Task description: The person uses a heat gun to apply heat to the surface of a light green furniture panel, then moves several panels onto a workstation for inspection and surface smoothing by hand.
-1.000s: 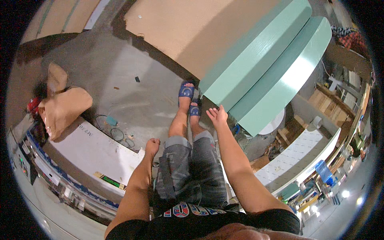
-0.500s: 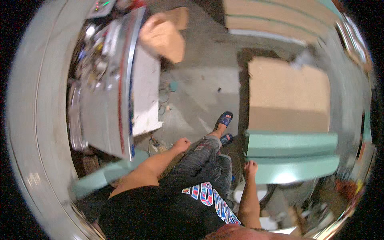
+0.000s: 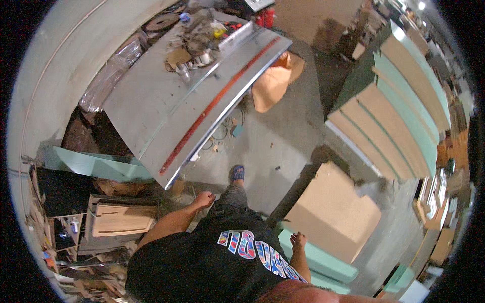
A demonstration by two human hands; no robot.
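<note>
My left hand [image 3: 204, 199] hangs in front of my body with its fingers curled in, and nothing shows in it. The near corner of a grey metal-topped table [image 3: 146, 108] with a red strip [image 3: 217, 108] is nearest to it, a short way off. My right hand [image 3: 299, 241] hangs at my right side, its fingers slightly bent and apart, holding nothing visible. Pale green boards [image 3: 331, 265] lie beside and below that hand; whether it touches them I cannot tell. Beyond them lies a tan sheet [image 3: 336, 207] of board.
Tools and cups [image 3: 202, 55] clutter the table's far part. A crumpled orange-tan sheet [image 3: 273, 86] sits beyond its edge. Stacked tan and green boards [image 3: 384, 131] stand at the far right. A wooden panel [image 3: 124, 219] and shelving [image 3: 68, 235] are at my left. My sandalled foot [image 3: 238, 173] is on the concrete floor.
The view has swung to the left: the table now takes up more of the upper left, and the boards sit lower right. My right hand's fingers look looser than before.
</note>
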